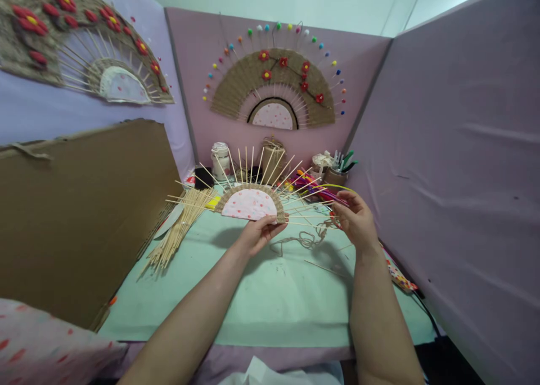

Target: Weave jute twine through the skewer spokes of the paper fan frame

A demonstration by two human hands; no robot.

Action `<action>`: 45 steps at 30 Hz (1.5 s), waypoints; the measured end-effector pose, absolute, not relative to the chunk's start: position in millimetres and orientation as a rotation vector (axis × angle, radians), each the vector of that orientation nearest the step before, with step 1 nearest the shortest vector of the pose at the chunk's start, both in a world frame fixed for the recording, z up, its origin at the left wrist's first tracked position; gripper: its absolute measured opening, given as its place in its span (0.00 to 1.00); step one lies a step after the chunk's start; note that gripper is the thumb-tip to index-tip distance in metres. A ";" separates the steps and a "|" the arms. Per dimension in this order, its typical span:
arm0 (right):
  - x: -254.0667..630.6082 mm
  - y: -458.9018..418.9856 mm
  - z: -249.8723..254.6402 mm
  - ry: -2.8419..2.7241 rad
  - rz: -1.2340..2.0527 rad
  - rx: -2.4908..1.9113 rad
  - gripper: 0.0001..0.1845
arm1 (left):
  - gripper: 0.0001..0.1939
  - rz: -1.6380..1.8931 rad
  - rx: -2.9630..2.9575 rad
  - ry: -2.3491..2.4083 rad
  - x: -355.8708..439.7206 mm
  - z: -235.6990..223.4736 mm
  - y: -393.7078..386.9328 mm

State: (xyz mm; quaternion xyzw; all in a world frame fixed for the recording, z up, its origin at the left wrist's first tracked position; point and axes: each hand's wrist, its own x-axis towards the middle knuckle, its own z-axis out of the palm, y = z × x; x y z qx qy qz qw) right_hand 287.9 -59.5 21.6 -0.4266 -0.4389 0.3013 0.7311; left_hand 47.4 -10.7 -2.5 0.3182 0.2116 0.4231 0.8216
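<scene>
My left hand point(255, 236) grips the lower right edge of a half-round fan base point(250, 202), thumb on its front. The base has white fabric with pink spots, a woven twine border and thin wooden sticks point(252, 164) fanning outward. To its right, my right hand point(358, 221) has its fingers pinched together by the tips of the rightmost sticks. What they hold is too small to make out. Loose twine point(307, 240) lies in loops on the table below, between the hands.
A bundle of wooden sticks point(175, 233) lies at the left by a cardboard sheet point(84, 216). At the back stand a white jar point(220, 161), a twine-wrapped container point(273, 159) and a pen cup point(336, 177). Finished fans hang on the back panel point(228, 95) and left panel point(46, 53).
</scene>
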 end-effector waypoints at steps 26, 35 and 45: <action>266.0 -42.3 10.0 -1.252 0.020 -1.189 0.05 | 0.11 0.486 0.687 0.298 48.3 -5.4 -33.1; 239.3 -38.2 0.5 -1.330 -0.033 -1.251 0.02 | 0.13 0.421 0.731 0.260 70.3 -14.9 -58.5; 255.2 -37.4 0.9 -1.194 -0.155 -1.281 0.04 | 0.14 0.558 0.829 0.312 66.5 -9.1 -51.4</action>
